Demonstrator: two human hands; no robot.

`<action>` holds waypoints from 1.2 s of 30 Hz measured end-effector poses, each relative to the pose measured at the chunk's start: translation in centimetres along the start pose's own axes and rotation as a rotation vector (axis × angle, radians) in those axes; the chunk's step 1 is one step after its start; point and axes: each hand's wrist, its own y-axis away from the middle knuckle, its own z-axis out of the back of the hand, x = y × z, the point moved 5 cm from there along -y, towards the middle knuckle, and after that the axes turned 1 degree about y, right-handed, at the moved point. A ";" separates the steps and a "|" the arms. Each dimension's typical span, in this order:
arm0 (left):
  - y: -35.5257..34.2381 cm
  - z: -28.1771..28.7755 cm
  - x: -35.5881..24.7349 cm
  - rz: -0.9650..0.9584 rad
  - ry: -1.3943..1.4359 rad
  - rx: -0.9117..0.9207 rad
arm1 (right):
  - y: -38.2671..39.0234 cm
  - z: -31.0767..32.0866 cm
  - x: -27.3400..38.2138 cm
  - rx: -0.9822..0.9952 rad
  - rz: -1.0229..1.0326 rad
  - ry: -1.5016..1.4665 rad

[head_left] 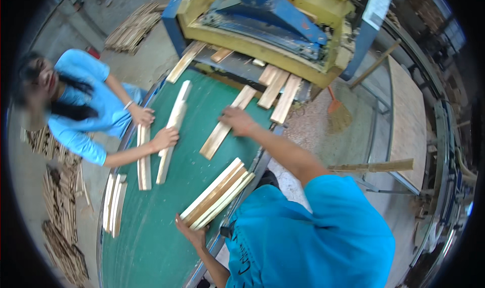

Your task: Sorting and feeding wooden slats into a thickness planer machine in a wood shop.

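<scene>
Mostly, a green conveyor belt [151, 247] fills the middle, running up to a blue-and-yellow machine [247, 48]. Beside its left edge, a co-worker [88, 141] in light blue has both hands at pale wooden slats [144, 167]. A stack of slats [214, 194] lies along the belt's right edge, the left hand [193, 233] closed round its lower end. Farther up, a single slat [214, 142] lies under the right hand [238, 120], whose grip is too blurred to tell.
</scene>
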 end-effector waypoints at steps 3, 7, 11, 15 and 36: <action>-0.9 -1.6 3.0 -0.236 0.087 -0.037 | -2.9 -5.5 0.8 0.044 -0.035 0.061; 1.8 1.3 0.0 -0.115 -0.270 -0.058 | -3.7 -6.3 10.7 0.384 0.094 -0.110; 0.9 1.9 0.7 -0.008 -0.298 0.056 | 0.8 -5.9 20.4 0.459 0.162 -0.470; -0.2 1.3 -0.5 -0.087 -0.379 0.100 | 3.0 -8.0 26.6 0.399 0.253 -0.478; -1.6 0.8 -0.7 -0.293 -0.615 0.207 | 10.9 -9.4 19.8 0.224 -0.243 -0.993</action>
